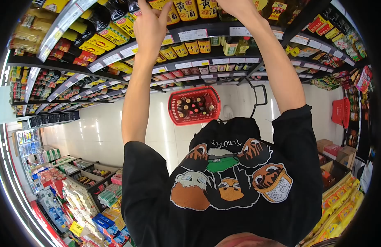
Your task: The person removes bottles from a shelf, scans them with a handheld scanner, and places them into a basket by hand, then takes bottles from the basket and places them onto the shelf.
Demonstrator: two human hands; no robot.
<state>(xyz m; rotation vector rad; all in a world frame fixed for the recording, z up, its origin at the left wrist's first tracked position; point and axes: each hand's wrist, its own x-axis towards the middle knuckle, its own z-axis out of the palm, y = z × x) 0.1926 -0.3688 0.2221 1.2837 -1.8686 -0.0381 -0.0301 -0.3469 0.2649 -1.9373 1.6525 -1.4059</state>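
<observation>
Both my arms reach up to a shelf at the top of the head view. My left hand (151, 22) is at the row of bottles with yellow labels (187, 10); its thumb and a finger stand apart, and the other fingertips run past the picture's edge. My right hand (235, 6) is at the top edge, right of those bottles, with its fingers cut off from view. Whether it holds anything is hidden. White price tags (193, 34) line the shelf edge below the hands.
A red basket (172, 111) holding several bottles stands on the floor below the shelves. A black metal frame (260, 95) is right of it. Another red basket (340, 112) is at the far right. Stacked goods (81, 197) fill the lower left.
</observation>
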